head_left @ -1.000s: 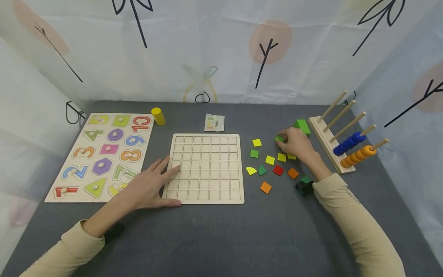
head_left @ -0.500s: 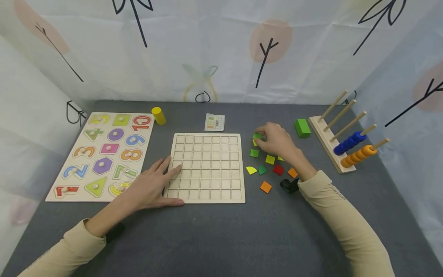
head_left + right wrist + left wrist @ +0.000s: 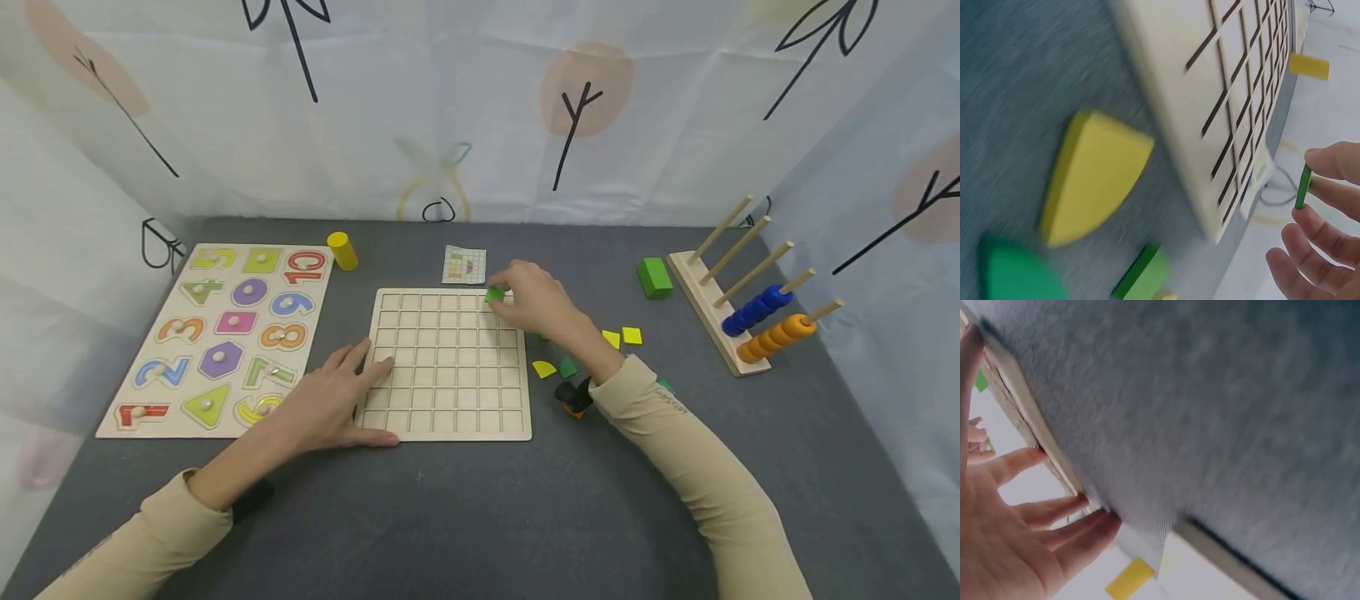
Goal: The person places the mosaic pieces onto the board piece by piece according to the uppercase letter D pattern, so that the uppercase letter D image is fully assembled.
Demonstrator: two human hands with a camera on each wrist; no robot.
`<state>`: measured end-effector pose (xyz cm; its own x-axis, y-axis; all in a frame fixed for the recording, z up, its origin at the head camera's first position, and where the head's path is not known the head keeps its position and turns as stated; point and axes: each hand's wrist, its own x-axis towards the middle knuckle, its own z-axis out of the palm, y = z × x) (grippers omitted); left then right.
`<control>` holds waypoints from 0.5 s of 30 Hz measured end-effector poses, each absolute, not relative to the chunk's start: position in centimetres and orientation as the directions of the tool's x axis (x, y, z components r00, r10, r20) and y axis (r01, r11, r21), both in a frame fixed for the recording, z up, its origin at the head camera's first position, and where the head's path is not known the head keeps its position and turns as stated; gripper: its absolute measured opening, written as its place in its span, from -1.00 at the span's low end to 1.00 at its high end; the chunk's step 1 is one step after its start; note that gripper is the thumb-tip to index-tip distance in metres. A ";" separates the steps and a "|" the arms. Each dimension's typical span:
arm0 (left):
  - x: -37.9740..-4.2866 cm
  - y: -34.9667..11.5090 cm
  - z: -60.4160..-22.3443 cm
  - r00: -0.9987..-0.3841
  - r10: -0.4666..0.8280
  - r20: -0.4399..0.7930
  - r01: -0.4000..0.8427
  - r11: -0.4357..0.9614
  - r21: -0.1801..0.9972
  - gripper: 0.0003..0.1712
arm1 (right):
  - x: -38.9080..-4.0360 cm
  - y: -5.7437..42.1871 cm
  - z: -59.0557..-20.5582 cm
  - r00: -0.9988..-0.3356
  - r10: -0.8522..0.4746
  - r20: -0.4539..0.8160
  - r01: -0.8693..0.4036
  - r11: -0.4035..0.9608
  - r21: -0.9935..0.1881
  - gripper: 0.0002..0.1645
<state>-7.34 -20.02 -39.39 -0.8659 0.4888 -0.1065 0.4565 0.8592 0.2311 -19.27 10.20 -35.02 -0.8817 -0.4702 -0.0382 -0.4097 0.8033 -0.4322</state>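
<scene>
The left arm [image 3: 161, 537] is reaching in from the near left, the left hand [image 3: 330, 404] spreading its fingers toward the far right, its thumb pointing right. The right arm [image 3: 693, 462] is slanting in from the near right, the right hand [image 3: 534, 293] pinching with thumb and fingertips.

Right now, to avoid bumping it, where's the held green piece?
Head view: the right hand pinches the green piece near the far-right corner of the grid board, beside the card.
</scene>
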 end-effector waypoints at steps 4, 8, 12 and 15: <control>-7.4 -20.5 -38.9 -0.849 0.516 -0.116 0.483 0.846 0.226 0.29 | -19.4 8.3 -35.1 -0.868 -0.494 -0.053 -0.425 0.794 -0.435 -0.62; -7.5 -20.6 -38.7 -0.846 0.521 -0.112 0.492 0.844 0.214 0.31 | -19.5 6.5 -35.3 -0.842 -0.537 -0.047 -0.464 0.767 -0.443 -0.63; -7.5 -20.4 -38.9 -0.851 0.513 -0.108 0.489 0.851 0.192 0.29 | -19.4 5.0 -35.3 -0.831 -0.554 -0.054 -0.473 0.753 -0.458 -0.63; -7.5 -20.1 -39.1 -0.857 0.505 -0.101 0.484 0.857 0.174 0.29 | -19.4 3.8 -35.4 -0.819 -0.569 -0.072 -0.480 0.748 -0.458 -0.62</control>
